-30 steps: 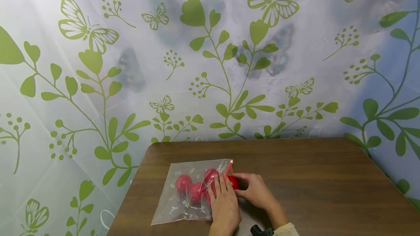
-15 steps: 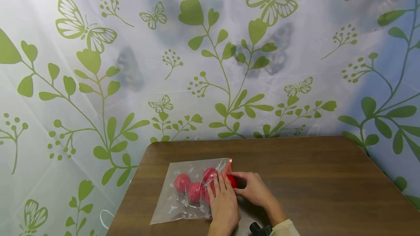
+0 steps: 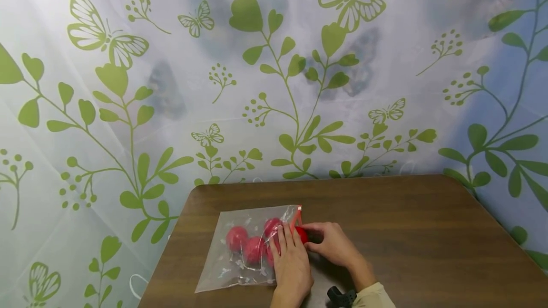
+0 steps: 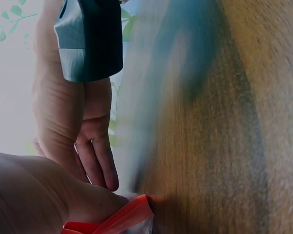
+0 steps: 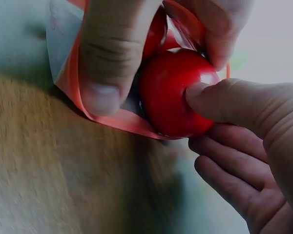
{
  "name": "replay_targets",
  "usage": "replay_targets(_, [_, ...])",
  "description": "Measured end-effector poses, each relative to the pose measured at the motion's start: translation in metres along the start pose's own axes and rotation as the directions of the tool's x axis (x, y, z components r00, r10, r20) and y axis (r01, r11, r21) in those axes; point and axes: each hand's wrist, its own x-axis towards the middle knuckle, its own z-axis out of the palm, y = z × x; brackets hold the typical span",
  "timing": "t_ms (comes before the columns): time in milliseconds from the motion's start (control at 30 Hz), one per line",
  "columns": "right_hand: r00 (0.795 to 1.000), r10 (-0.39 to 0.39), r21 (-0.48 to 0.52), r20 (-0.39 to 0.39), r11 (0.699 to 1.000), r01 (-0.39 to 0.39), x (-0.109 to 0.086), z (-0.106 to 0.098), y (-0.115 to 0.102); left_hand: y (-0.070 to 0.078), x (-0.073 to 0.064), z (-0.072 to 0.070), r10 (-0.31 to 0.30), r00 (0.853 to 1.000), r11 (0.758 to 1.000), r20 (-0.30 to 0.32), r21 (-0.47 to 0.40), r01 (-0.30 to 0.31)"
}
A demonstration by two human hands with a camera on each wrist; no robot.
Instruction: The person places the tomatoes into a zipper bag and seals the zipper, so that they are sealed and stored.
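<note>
A clear plastic zip bag (image 3: 214,272) with a red-orange zip edge lies flat on the table, its mouth facing right. Several red balls (image 3: 236,238) are inside it. My left hand (image 3: 291,265) rests over the mouth end, fingers stretched across the bag. In the right wrist view the left thumb (image 5: 107,63) is hooked inside the orange rim, holding the mouth apart. My right hand (image 3: 338,246) pinches a shiny red ball (image 5: 171,92) right at the mouth, thumb on its near side. Another red ball shows just behind it. The left hand partly hides the balls beneath.
The brown wooden table (image 3: 428,241) extends to the right and behind the bag. A curtain (image 3: 274,84) with green leaves and butterflies hangs behind it. A black device (image 3: 341,297) sits at the right wrist, beside a beige sleeve (image 3: 374,296).
Both hands, the bag and the ball hold nearly the same places. The ball at the mouth shows slightly less beyond the left fingers. The whole head view shifts a little.
</note>
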Motion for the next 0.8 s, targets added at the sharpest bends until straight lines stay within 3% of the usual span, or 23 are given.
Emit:
replay_targets(300, [1.000, -0.012, -0.026, -0.020, 1.000, 0.011, 0.003, 0.005, -0.007, -0.001, 0.001, -0.001, 0.002, 1.000, 1.000, 0.025, -0.003, -0.001])
replay_targets(533, [0.998, -0.036, -0.082, -0.051, 0.996, 0.031, 0.008, 0.013, -0.009, -0.001, 0.001, -0.003, 0.005, 1.000, 1.000, 0.010, 0.009, -0.005])
replay_targets(800, [0.995, -0.053, -0.071, -0.082, 0.996, 0.047, 0.018, 0.026, -0.013, 0.000, 0.003, 0.000, -0.013, 1.000, 1.000, 0.000, -0.007, 0.013])
